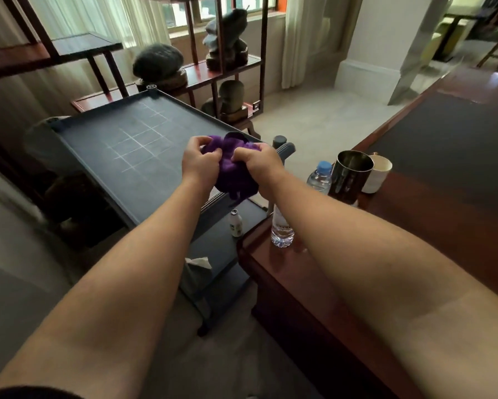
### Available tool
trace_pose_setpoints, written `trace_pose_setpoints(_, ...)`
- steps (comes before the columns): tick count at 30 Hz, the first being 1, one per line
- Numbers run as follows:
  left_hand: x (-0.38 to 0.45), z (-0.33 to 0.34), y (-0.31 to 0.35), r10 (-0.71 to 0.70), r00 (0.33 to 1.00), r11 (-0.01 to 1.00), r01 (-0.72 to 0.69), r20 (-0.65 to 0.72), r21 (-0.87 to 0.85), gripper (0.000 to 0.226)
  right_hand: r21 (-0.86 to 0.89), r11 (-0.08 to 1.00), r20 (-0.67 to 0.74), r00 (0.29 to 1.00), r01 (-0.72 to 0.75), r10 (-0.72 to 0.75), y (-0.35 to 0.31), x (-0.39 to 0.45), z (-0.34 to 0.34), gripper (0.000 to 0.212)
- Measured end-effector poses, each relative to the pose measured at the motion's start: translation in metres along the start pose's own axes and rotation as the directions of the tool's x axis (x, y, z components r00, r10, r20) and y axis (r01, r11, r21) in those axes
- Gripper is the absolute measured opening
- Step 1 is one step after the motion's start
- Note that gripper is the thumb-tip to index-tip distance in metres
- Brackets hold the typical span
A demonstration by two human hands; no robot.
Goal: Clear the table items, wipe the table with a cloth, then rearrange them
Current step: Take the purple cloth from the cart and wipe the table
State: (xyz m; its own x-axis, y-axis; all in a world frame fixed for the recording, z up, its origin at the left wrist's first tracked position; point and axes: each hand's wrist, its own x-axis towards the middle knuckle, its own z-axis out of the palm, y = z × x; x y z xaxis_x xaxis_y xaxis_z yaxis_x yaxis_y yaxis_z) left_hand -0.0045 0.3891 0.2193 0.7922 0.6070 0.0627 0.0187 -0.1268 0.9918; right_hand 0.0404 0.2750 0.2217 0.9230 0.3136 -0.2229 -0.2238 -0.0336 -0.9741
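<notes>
A bunched purple cloth (233, 168) hangs between both hands above the right edge of a dark blue cart top (121, 156) marked with a faint white grid. My left hand (200, 161) grips the cloth's left side, and my right hand (258, 164) grips its right side. On the brown wooden table (432, 214) at the right stand a clear water bottle (282, 230), a blue-capped bottle (320, 177), a dark metal cup (350, 175) and a white cup (379, 172).
A small white bottle (236, 223) and a tissue pack (199, 264) sit on the cart's lower shelf. Behind the cart is a dark wooden shelf (227, 64) holding display stones. Pale carpet lies beyond, with curtains and a window at the back.
</notes>
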Motion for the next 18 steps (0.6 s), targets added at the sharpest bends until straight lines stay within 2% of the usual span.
trace_pose_setpoints(4,-0.023,0.041,0.029,0.060,0.994,0.998,-0.059,0.091,-0.008,0.025,0.039,0.998,-0.067,0.996,0.056,-0.053,-0.017,-0.022,-0.047,0.046)
trace_pose_setpoints(11,-0.100,0.152,0.045,0.053,0.952,0.998,-0.042,0.303,-0.041,0.024,-0.021,0.996,-0.325,0.941,0.087,-0.089,-0.014,-0.084,-0.177,0.029)
trace_pose_setpoints(15,-0.159,0.222,0.048,0.038,0.891,0.999,-0.024,0.452,-0.037,0.023,-0.012,0.995,-0.455,0.886,0.096,-0.091,0.001,-0.127,-0.260,0.024)
trace_pose_setpoints(18,-0.198,0.265,0.046,0.047,0.825,0.999,-0.048,0.564,-0.013,0.023,0.010,0.996,-0.536,0.842,0.087,-0.068,0.017,-0.159,-0.314,0.034)
